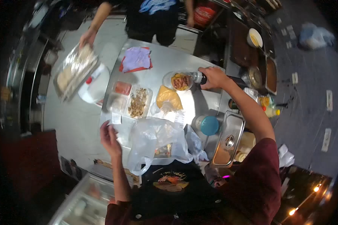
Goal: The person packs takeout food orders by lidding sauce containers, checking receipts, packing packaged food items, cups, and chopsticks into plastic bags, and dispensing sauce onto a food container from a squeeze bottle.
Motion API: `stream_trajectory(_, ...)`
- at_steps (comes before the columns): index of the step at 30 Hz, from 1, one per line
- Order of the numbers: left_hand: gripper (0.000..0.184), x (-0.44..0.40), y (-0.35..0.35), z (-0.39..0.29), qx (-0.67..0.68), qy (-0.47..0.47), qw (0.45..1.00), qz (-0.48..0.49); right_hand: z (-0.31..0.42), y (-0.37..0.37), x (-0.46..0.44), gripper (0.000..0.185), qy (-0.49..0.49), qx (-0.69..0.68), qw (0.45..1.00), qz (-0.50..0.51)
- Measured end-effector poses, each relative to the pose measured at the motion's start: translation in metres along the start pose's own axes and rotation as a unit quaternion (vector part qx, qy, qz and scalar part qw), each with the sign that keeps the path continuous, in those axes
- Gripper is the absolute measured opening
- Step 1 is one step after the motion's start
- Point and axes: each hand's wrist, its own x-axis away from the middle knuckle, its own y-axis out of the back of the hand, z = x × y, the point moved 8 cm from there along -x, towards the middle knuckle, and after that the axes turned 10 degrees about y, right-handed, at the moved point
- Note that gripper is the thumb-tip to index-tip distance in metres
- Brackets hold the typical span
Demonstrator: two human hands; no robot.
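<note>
My right hand (214, 78) grips a clear bottle with a black part (196, 77), tipped on its side at the rim of a round clear container. Chopped browned meat over yellow food (180, 81) fills that container. My left hand (109, 138) is raised by the table's left edge, its fingers apart and holding nothing. Near it stands a clear divided tray (118, 103) with browned pieces, something reddish and something white. A tied bag of yellow-orange sauce (168, 98) lies between tray and container. Closest to my body is an open white plastic bag (156, 131) with a packed item inside.
A co-worker's hand (87, 39) holds a plastic-wrapped tray (73, 71) at the left, over a white tub (95, 88). A purple cloth (137, 59) lies at the table's far end. A blue-lidded jar (209, 125) and a lidded steel pan (227, 140) stand right.
</note>
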Motion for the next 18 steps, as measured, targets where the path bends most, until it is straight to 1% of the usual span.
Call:
stream_trajectory(1,0.028,-0.009,-0.035,-0.018,-0.006,-0.012,0.998,0.059,-0.006,0.004,0.009,0.072,-0.008,-0.036,0.999,-0.032)
stream_trajectory(3,0.031,-0.017,-0.12,-0.063,-0.029,-0.088,0.974,0.206,-0.008,0.015,0.03,0.073,-0.002,-0.093,0.99,-0.11)
stream_trajectory(4,0.038,-0.024,-0.161,-0.069,-0.066,-0.089,0.96,0.259,-0.007,0.021,0.04,0.073,0.001,-0.119,0.982,-0.148)
stream_trajectory(5,0.046,-0.03,-0.202,-0.068,-0.101,-0.091,0.941,0.31,-0.006,0.027,0.051,0.07,0.007,-0.181,0.965,-0.19)
stream_trajectory(7,0.072,-0.034,-0.267,-0.076,-0.235,-0.155,0.905,0.318,-0.004,0.042,0.073,0.065,0.016,-0.291,0.915,-0.277)
stream_trajectory(8,0.1,-0.038,-0.295,-0.067,-0.294,-0.262,0.861,0.322,-0.005,0.052,0.088,0.064,0.01,-0.319,0.896,-0.309)
stream_trajectory(9,0.117,-0.036,-0.317,-0.064,-0.29,-0.296,0.848,0.329,-0.005,0.062,0.105,0.064,-0.002,-0.344,0.874,-0.343)
stream_trajectory(10,0.122,-0.028,-0.336,-0.067,-0.334,-0.333,0.816,0.333,-0.004,0.076,0.128,0.062,-0.009,-0.332,0.856,-0.397)
stream_trajectory(11,0.122,-0.024,-0.354,-0.065,-0.351,-0.354,0.798,0.338,-0.003,0.09,0.154,0.06,-0.018,-0.315,0.835,-0.45)
stream_trajectory(13,0.123,-0.017,-0.379,-0.055,-0.386,-0.368,0.775,0.339,-0.008,0.107,0.206,0.06,-0.038,-0.387,0.757,-0.526)
stream_trajectory(15,0.125,-0.012,-0.397,-0.047,-0.41,-0.369,0.764,0.336,0.001,0.135,0.27,0.05,-0.023,-0.421,0.696,-0.581)
stream_trajectory(18,0.126,-0.003,-0.409,-0.048,-0.421,-0.365,0.762,0.33,0.003,0.159,0.37,0.05,-0.039,-0.352,0.67,-0.652)
